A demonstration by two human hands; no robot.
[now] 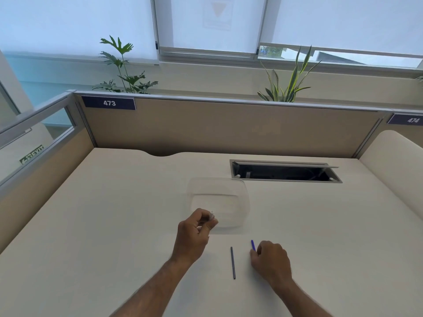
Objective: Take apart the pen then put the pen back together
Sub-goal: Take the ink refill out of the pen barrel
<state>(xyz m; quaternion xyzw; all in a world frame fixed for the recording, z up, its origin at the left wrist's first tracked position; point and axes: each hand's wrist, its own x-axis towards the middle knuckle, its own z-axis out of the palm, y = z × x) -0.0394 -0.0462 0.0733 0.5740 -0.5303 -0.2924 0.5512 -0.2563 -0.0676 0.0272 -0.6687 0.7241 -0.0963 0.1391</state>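
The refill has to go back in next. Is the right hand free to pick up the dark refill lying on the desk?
Probably not yet: the right hand is closed on the blue cap. The refill lies unobstructed just to its left.

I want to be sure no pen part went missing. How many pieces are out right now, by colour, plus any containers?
Clear barrel, in left hand: 1
Dark refill, on desk: 1
Blue cap, at right hand: 1
Clear container: 1
Total: 4

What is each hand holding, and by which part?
The left hand grips the clear pen barrel around its lower part, its open end poking up. The right hand pinches the blue cap by its lower end.
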